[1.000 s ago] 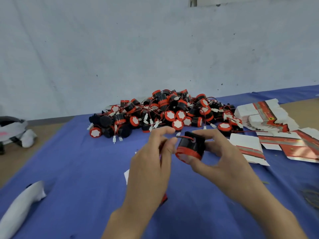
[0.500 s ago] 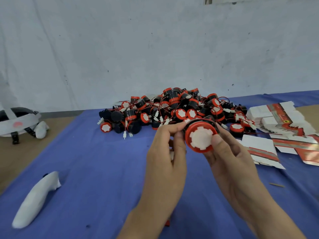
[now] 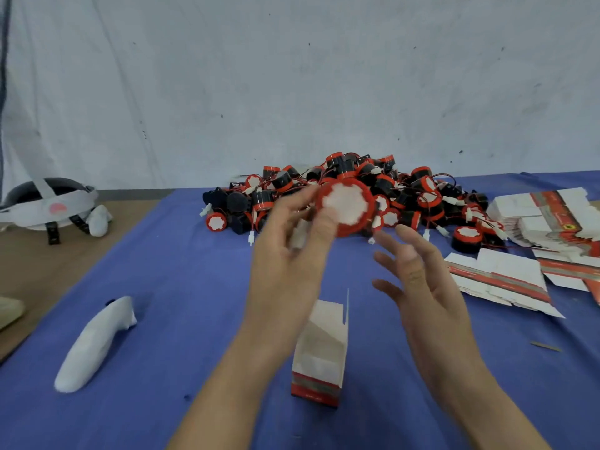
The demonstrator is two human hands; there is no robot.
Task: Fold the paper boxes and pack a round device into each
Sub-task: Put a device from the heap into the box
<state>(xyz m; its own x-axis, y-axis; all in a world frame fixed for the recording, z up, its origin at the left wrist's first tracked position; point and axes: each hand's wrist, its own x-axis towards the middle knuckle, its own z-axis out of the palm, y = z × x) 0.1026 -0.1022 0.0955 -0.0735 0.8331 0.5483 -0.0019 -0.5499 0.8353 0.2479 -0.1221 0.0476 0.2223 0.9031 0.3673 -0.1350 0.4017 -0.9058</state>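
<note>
1. The round device (image 3: pixel 344 206), red rim with a white face turned toward the camera, is up in the air in front of the big pile, a bit motion-blurred
2. The left hand (image 3: pixel 289 254) has it, pinched by the fingertips at its left and lower edge
3. The right hand (image 3: pixel 418 280) is just below and to the right of the device, fingers spread and relaxed, holding nothing and not touching it as far as the blur lets anyone tell
4. A folded paper box (image 3: pixel 321 349) stands on the blue cloth (image 3: pixel 181 287) between the two forearms, top open, red band round the bottom
5. The pile of devices (image 3: pixel 406 193) sits behind the hands, all red and black with thin wires and white plugs
6. Flat unfolded boxes (image 3: pixel 500 280) lie to the right, with a thicker stack (image 3: pixel 545 219) further back
7. Off to the left there's a white wrapped object (image 3: pixel 94 342) on the cloth, and a strapped headset (image 3: pixel 48 203) on the bare table
</note>
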